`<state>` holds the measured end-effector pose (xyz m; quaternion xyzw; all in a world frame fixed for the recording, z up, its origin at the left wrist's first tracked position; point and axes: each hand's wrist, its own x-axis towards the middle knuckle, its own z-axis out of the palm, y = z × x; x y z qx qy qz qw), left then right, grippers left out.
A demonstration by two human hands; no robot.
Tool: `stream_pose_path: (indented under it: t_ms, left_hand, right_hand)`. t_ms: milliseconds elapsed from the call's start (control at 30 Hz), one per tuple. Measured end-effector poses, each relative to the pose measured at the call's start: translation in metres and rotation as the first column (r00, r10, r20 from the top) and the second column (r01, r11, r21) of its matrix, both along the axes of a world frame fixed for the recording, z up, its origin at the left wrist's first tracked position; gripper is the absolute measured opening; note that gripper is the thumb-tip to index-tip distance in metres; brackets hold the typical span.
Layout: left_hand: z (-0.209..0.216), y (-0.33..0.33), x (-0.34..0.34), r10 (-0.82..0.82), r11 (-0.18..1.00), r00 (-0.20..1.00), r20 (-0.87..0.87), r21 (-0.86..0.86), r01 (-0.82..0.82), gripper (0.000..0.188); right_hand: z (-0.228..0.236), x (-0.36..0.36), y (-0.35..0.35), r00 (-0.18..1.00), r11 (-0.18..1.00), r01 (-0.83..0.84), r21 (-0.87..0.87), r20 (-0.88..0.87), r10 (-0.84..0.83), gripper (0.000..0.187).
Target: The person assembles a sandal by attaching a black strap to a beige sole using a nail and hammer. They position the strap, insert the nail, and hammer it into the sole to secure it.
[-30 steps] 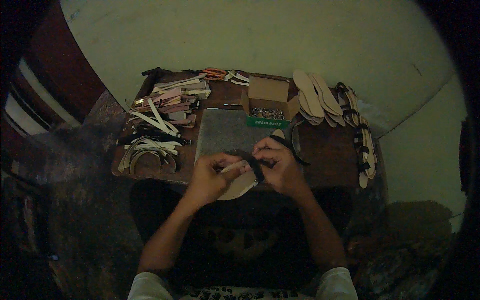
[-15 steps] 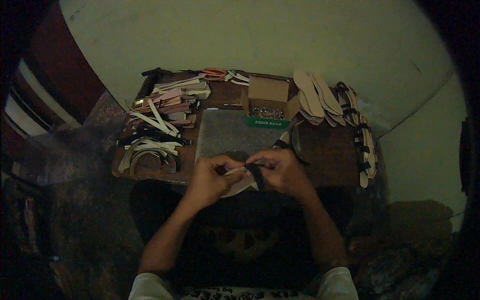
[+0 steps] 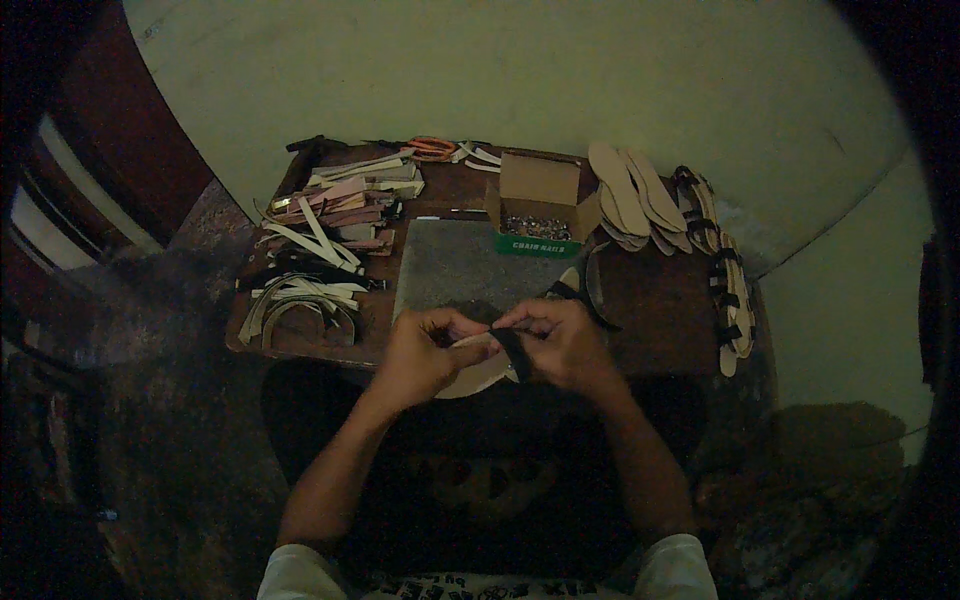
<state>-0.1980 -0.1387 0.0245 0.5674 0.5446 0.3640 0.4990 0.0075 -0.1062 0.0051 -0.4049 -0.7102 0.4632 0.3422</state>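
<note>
Over the near edge of the table, a pale sandal sole [image 3: 470, 378] is pinched at its edge by my left hand [image 3: 422, 352], fingers closed. A black strap [image 3: 514, 354] runs across that sole. My right hand [image 3: 562, 345] is closed on the strap near the sole's edge, its fingertips almost meeting those of my left hand. The right fingers partly cover the sole's far part, which shows beyond them with another black strap [image 3: 563, 290]. How the strap is fixed to the sole's edge is too small to make out.
A grey slab [image 3: 440, 270] lies mid-table, with an open green box [image 3: 535, 246] of small metal nails at its far side. Piled strips [image 3: 340, 225] fill the left. Loose soles [image 3: 625, 200] and strapped sandal soles [image 3: 733, 300] line the right. A pale wall rises behind.
The sole has tilted slightly, so more of its pale face shows below my hands. Both hands keep their hold at nearly the same place.
</note>
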Motion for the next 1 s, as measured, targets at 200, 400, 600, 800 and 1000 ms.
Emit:
stream_pose_path:
  t_ms: [200,400,600,800,1000]
  left_hand:
    - [-0.007,0.002,-0.001,0.011,1.000,0.998,0.067,-0.030,-0.009,0.016]
    - [-0.005,0.003,-0.001,0.013,0.999,0.999,0.042,-0.032,-0.012,0.018]
    - [-0.012,0.008,-0.008,0.014,0.999,0.985,0.172,0.026,-0.019,0.027]
    - [-0.002,0.007,-0.002,0.006,1.000,0.990,0.143,0.004,-0.007,0.028]
    - [-0.010,0.006,0.000,-0.014,0.997,0.991,0.133,0.083,0.003,0.026]
  right_hand:
    - [-0.015,-0.004,0.001,0.998,0.998,0.061,0.019,0.000,-0.061,0.015]
    - [-0.014,-0.009,0.000,0.992,0.988,0.106,0.112,0.050,-0.113,0.016]
    - [-0.012,-0.007,0.004,0.997,0.985,0.081,0.154,-0.009,-0.080,0.019]
    - [-0.004,-0.001,0.003,0.996,0.989,0.036,0.143,0.082,-0.048,0.021]
    - [-0.012,-0.008,0.000,0.984,0.980,0.153,0.128,0.070,-0.163,0.025]
